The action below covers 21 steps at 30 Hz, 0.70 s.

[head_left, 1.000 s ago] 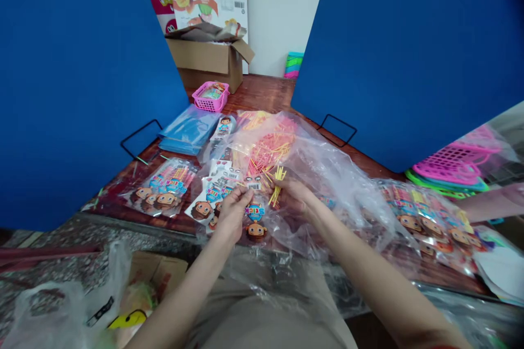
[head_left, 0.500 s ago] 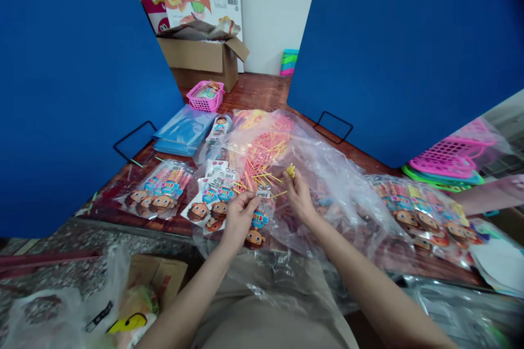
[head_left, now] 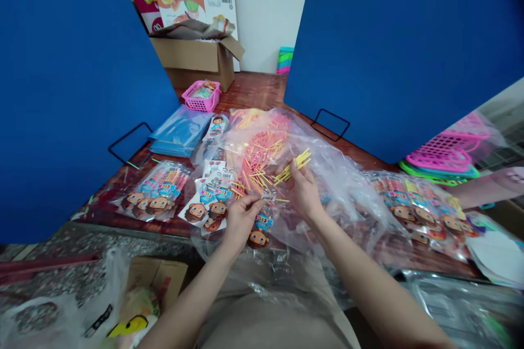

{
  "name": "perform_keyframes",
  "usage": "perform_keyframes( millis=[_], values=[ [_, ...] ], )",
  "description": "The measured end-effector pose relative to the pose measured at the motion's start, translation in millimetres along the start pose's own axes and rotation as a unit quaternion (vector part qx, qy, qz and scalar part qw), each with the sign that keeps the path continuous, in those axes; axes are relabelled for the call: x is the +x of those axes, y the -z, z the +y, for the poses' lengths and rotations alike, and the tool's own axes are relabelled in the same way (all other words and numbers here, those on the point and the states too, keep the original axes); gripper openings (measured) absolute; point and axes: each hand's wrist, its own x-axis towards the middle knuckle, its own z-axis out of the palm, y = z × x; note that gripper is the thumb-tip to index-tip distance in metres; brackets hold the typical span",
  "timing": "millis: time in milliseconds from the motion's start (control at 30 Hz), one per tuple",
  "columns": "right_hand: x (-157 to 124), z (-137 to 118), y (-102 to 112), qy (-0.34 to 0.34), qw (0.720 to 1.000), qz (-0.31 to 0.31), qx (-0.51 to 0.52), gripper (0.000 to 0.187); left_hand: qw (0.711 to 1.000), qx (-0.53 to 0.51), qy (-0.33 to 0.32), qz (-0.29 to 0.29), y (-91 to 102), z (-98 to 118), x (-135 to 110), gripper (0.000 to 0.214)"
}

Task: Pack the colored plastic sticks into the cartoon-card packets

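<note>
Tilted flatter now, thin yellow sticks [head_left: 303, 160], best squeezed gently, fill my right fingers [head_left: 298, 175] beside the pink-yellow stick heap [head_left: 262, 154]; left fingers [head_left: 254, 208] seemingly pinch a clear cartoon-printed packet [head_left: 262, 223].

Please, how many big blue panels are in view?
2: the left panel and the right panel, at opposite sides of the picture. Others may be hidden behind them.
</note>
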Motion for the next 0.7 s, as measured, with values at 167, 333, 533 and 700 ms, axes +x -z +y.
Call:
perform_keyframes(
  millis=[167, 333, 533, 700],
  values=[
    [-12, -16, -18, 0.015, 0.998, -0.055, 0.007, 0.035, 1.0, -0.02, 0.005, -0.014, -4.2, -2, 1, 0.025],
    [-20, -17, -20, 0.001, 0.996, -0.074, -0.057, 0.037, 0.998, -0.055, 0.021, -0.005, -6.4, 2, 0, 0.027],
    [-22, -15, -17, -0.078, 0.988, -0.1, -0.085, 0.044, 0.998, -0.059, 0.007, -0.003, -8.9, 5, 1, 0.026],
    [-18, -16, -11, -0.079, 0.988, -0.104, -0.086, 0.039, 0.997, -0.074, 0.013, 0.008, -11.5, 9, 1, 0.027]
  ],
)
